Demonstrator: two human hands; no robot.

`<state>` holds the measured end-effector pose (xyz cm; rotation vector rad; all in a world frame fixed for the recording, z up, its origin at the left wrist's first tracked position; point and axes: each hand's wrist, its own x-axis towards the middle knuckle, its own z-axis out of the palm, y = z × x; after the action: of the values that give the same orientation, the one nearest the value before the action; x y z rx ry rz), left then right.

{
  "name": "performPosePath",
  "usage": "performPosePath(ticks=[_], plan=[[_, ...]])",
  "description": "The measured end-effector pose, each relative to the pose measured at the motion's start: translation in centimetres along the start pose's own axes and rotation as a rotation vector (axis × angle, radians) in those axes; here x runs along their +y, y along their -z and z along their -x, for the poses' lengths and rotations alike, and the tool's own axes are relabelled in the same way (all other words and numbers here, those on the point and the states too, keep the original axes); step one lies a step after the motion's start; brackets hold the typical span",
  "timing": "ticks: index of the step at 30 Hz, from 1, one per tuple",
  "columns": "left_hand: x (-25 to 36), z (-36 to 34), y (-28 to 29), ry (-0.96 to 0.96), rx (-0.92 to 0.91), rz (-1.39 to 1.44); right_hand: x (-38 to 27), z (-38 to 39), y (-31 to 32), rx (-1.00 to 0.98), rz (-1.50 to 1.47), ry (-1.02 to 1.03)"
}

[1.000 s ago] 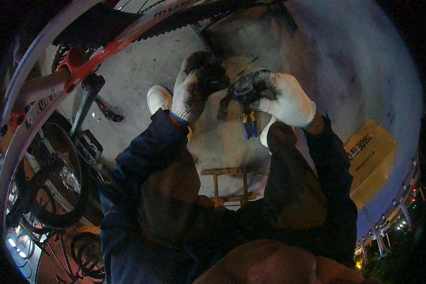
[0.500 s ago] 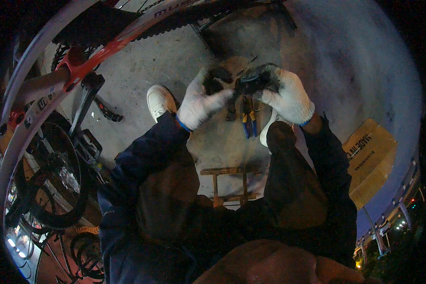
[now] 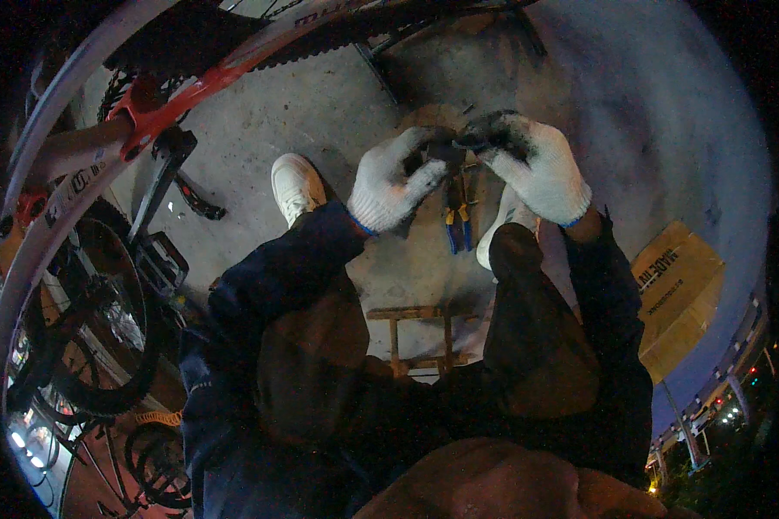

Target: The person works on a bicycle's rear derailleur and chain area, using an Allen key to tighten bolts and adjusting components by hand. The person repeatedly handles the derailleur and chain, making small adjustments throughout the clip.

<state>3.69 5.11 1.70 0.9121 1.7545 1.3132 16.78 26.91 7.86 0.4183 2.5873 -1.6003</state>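
Note:
Both hands wear white knit gloves, blackened on the fingers. My left hand [image 3: 400, 176] and my right hand [image 3: 532, 164] meet above the floor between my shoes, both with curled fingers around a small dark part [image 3: 450, 148] that is too dark to identify. My right fingertips grip it from the right, my left thumb and fingers from the left. Below them, blue-and-yellow pliers [image 3: 460, 229] lie on the grey concrete [image 3: 260, 112].
A red and grey bicycle frame [image 3: 140, 119] with pedal and tyre fills the left, more bicycles [image 3: 104, 346] behind it. Low wooden stool [image 3: 407, 316] below my hands, cardboard sheet [image 3: 675, 285] at right, white shoes [image 3: 294, 186] beside my hands, dark metal legs [image 3: 376, 73] above.
My left hand has turned, showing more white glove, and moved right and down toward my right hand. My right hand has shifted up and right. The fingers of both now meet.

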Motion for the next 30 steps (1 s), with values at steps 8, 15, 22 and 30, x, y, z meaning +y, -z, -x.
performPosePath(ticks=[8, 15, 22, 30], plan=[[1.5, -0.3, 0.2, 0.010, 0.058, -0.109, -1.5, -0.1, 0.0, 0.103, 0.296, 0.048], [1.5, -0.7, 0.6, -0.138, -0.040, -0.644, -1.1, -0.3, 1.2, -0.115, 0.463, 0.122], [0.8, -0.3, 0.3, -0.287, -0.077, -0.765, -1.7, -0.3, 0.7, -0.302, 0.477, 0.209], [1.2, -0.3, 0.1, -0.161, -0.137, -0.673, -2.6, -0.7, 0.2, -0.352, 0.601, 0.100]])
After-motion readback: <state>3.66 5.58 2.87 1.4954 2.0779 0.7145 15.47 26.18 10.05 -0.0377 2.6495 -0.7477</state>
